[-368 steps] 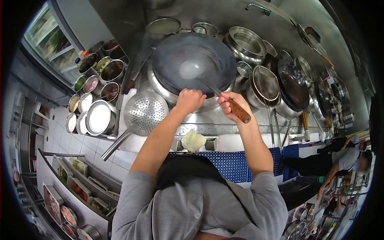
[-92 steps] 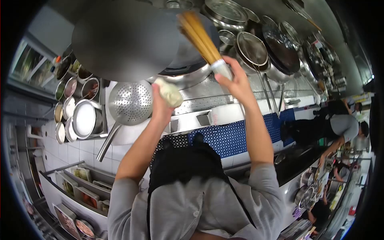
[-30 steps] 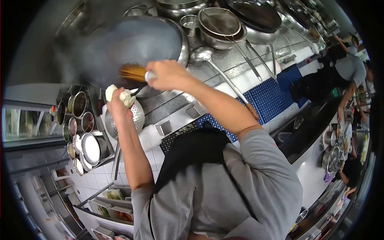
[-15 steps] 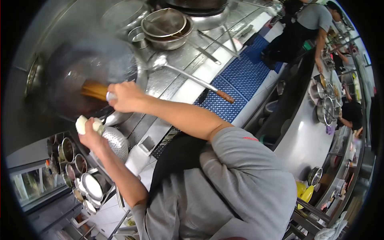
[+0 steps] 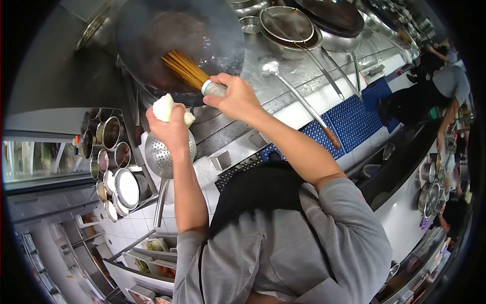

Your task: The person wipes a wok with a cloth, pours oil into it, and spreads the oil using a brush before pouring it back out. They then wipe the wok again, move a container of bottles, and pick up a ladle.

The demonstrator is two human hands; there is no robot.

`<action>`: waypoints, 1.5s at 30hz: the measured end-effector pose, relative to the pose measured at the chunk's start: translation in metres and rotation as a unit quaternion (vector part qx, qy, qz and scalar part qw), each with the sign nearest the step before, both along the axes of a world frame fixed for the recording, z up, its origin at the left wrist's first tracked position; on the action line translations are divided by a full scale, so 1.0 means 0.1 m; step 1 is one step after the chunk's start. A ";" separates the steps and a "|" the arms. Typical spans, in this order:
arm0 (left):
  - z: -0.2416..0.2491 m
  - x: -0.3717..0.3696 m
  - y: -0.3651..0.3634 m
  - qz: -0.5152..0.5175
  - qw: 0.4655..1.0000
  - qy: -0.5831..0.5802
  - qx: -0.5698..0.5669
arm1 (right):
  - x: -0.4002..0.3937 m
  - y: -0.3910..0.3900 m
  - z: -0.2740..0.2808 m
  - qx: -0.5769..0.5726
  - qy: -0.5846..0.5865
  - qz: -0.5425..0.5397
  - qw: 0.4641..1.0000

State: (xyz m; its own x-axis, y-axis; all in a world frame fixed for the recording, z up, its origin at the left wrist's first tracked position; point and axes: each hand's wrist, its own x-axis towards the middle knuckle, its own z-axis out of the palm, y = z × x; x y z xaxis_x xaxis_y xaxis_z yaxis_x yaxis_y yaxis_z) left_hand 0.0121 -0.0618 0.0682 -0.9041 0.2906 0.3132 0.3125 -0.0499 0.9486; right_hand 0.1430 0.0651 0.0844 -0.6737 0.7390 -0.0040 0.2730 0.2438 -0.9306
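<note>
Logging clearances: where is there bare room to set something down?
Steel counter lies bare between the ladle and the long-handled strainer. Crowded: near side of the wok, by left hand, right hand and brush; the packed pots at left.

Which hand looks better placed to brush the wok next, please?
Probably the right hand: it grips the brush by its wrapped end, angled into the wok. The left hand is occupied with a pale cloth beside the wok's near edge.
</note>
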 end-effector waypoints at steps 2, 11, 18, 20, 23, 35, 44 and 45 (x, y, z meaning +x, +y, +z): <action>-0.10 0.01 -0.04 -0.025 1.000 0.018 0.003 | 0.02 -0.01 -0.04 0.010 0.029 -0.008 0.999; -0.44 0.14 -0.31 0.016 0.969 0.238 -0.061 | 0.29 -0.15 -0.21 -0.146 0.168 0.011 0.975; -1.06 0.07 -0.53 0.051 0.982 0.178 -0.024 | 0.30 -0.29 -0.56 -0.027 0.181 0.062 0.981; -1.08 0.10 -0.53 0.059 0.994 0.086 0.023 | 0.32 -0.19 -0.60 0.011 0.097 0.096 0.991; -0.98 0.12 -0.54 0.085 0.995 -0.032 0.048 | 0.43 0.00 -0.49 -0.032 0.140 0.097 0.985; -0.55 -0.35 -0.17 0.075 0.917 -0.341 0.192 | 1.83 -0.14 -1.57 0.106 -0.147 -0.026 0.983; -0.94 -0.35 0.50 0.062 0.883 -0.390 0.255 | 1.60 0.20 -1.04 -0.054 0.048 -0.076 0.994; -0.95 -0.35 0.56 0.066 0.879 -0.398 0.254 | 1.49 0.29 -0.82 -0.021 0.066 -0.066 0.995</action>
State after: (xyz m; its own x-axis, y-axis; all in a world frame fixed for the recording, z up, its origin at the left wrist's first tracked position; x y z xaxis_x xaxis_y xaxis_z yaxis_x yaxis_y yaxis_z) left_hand -0.0230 -0.0055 -0.0270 -0.9105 0.1728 -0.3757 -0.4063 -0.5429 0.7350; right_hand 0.2924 0.0939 0.0028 -0.5676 0.8221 0.0450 0.1749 0.1738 -0.9691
